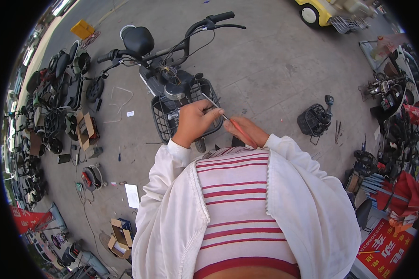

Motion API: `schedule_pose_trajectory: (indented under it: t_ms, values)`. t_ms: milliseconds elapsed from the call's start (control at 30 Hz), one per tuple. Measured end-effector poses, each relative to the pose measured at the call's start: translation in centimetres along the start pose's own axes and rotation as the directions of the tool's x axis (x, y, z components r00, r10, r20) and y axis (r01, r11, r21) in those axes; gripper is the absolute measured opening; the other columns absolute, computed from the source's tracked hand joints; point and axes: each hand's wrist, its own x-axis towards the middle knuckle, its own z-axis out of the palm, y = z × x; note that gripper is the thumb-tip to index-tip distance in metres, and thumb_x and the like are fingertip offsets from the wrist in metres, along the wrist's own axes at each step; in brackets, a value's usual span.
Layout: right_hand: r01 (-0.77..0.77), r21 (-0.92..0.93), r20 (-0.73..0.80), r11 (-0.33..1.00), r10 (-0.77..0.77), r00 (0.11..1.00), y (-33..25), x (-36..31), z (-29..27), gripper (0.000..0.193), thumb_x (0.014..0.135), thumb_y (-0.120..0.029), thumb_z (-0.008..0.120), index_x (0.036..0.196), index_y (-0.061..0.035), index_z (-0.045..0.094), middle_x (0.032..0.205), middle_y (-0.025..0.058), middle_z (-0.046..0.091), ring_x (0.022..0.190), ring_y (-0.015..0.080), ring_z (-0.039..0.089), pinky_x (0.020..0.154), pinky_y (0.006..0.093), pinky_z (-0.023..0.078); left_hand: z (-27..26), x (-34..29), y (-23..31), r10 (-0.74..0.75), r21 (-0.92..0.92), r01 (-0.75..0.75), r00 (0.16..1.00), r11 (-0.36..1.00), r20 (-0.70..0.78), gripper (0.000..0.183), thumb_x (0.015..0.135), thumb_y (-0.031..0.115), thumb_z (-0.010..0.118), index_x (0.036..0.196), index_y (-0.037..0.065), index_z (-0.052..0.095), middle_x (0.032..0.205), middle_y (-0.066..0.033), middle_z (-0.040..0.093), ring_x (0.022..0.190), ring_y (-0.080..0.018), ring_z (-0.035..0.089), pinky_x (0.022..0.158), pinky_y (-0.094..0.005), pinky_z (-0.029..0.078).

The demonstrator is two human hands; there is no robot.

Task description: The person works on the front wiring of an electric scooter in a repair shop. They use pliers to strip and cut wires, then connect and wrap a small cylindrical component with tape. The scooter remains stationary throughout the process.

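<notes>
My right hand (pixel 246 130) is closed around the red handle of a long thin tool, seemingly a screwdriver (pixel 243 132). Its metal shaft slants up and left over the wire basket. My left hand (pixel 194 122) is closed, its thumb and forefinger pinching the shaft. Under and beyond both hands stands an electric bike with a black handlebar (pixel 187 39), a dark saddle (pixel 138 41) and a black front basket (pixel 160 118). A round headlight-like part (pixel 174 91) and a tangle of exposed wires (pixel 168 72) show behind the basket. The tool's tip lies near the basket rim.
Right of me on the concrete floor stands a black basket-like part (pixel 314 120). To the left are an open cardboard box (pixel 85 130), a blue screwdriver (pixel 119 154), a cable reel (pixel 92 177) and a white sheet (pixel 132 196). Parked bikes (pixel 56 107) line the left; a yellow vehicle (pixel 312 14) stands far right.
</notes>
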Motion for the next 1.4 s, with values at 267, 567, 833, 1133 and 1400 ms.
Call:
schedule_pose_trajectory:
  t_ms: [267, 567, 833, 1133, 1400]
  values:
    - [-0.074, 0.149, 0.049, 0.986, 0.067, 0.997, 0.4, 0.2, 0.1, 0.062, 0.094, -0.062, 0.046, 0.084, -0.0018, 0.058, 0.077, 0.004, 0.052, 0.076, 0.015, 0.046, 0.071, 0.0303, 0.041, 0.5, 0.7, -0.9, -0.019, -0.037, 0.019, 1.0, 0.999, -0.002, 0.035, 0.077, 0.023, 0.079, 0.063, 0.0, 0.057, 0.051, -0.0026, 0.05, 0.046, -0.0062, 0.042, 0.04, -0.027, 0.036]
    - [-0.047, 0.159, -0.029, 0.986, 0.052, 0.998, 0.1, -0.1, 0.3, 0.059, 0.095, -0.059, 0.046, 0.092, -0.0017, 0.059, 0.081, 0.0039, 0.054, 0.078, 0.0149, 0.047, 0.073, 0.0305, 0.042, 1.2, 0.9, -1.1, -0.008, 0.054, 0.011, 0.999, 0.998, -0.05, 0.039, 0.077, 0.031, 0.079, 0.064, 0.0, 0.057, 0.053, -0.0099, 0.05, 0.047, -0.0175, 0.04, 0.047, -0.0319, 0.036]
    - [0.003, -0.094, -0.122, 0.996, -0.015, 0.992, 0.5, -0.2, -0.5, 0.056, 0.092, -0.056, 0.054, 0.096, -0.0001, 0.059, 0.082, 0.0126, 0.059, 0.078, 0.0223, 0.055, 0.072, 0.0352, 0.044, 1.4, 1.0, -1.0, 0.169, -0.052, -0.172, 0.984, 0.984, -0.065, 0.015, 0.085, 0.014, 0.061, 0.083, -0.001, 0.062, 0.073, -0.0122, 0.06, 0.062, -0.0227, 0.057, 0.057, -0.0328, 0.044]
    - [-0.05, -0.398, -0.278, 0.916, -0.068, 0.958, -0.2, -0.7, -0.4, 0.058, 0.087, -0.053, 0.062, 0.097, 0.0032, 0.054, 0.082, 0.0217, 0.063, 0.075, 0.0378, 0.061, 0.067, 0.0434, 0.047, 2.3, 0.6, -0.5, -0.011, -0.02, 0.009, 0.994, 1.0, -0.105, 0.012, 0.082, 0.011, 0.064, 0.081, -0.002, 0.063, 0.065, -0.0132, 0.061, 0.055, -0.0213, 0.058, 0.054, -0.0322, 0.044]
    - [-0.074, -0.361, -0.286, 0.93, -0.035, 0.958, 0.2, -0.7, -0.1, 0.057, 0.088, -0.047, 0.064, 0.109, 0.0051, 0.055, 0.086, 0.0217, 0.063, 0.077, 0.0353, 0.062, 0.068, 0.0415, 0.048, 2.7, 0.5, -0.4, -0.051, -0.077, 0.042, 0.993, 0.996, -0.108, 0.012, 0.083, 0.01, 0.064, 0.081, -0.002, 0.063, 0.064, -0.0121, 0.062, 0.055, -0.0157, 0.057, 0.053, -0.0303, 0.043]
